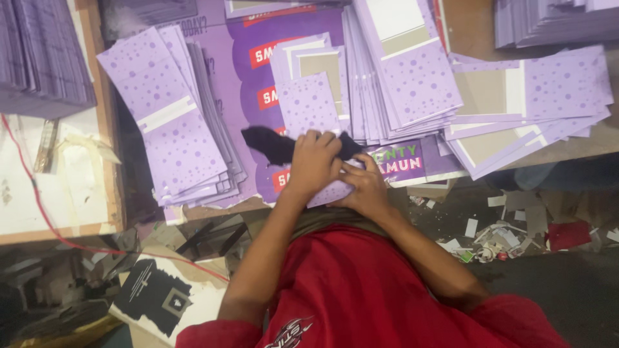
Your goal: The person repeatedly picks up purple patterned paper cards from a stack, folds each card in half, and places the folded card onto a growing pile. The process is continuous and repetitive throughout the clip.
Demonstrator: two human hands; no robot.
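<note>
at centre of the frame: both hands met over one lilac dotted card (329, 192) lying at the near edge of the bench.
left hand: the left hand (314, 162) was closed around a black cloth (274, 144), knuckles up, pressing it down on the card.
right hand: the right hand (366, 187) lay flat with fingers curled on the card's right end, pinning it; nothing was pinched that i could see.
step in hand: judged to be a rub or wipe along the card's face, the cloth working while the other hand steadied.
next move calls for: probably firm, even pressure along the card, with the right hand keeping it from sliding off the edge.
left of the hands: a fanned stack of dotted cards (177, 122) with a white band leaned close by.
upper right: more fanned card stacks (412, 77) overlapped, some showing grey board.
under the work: a purple printed sheet (406, 161) covered the bench.
in the way: the crowding stacks left little bare room; paper scraps (496, 235) littered the floor at lower right.
</note>
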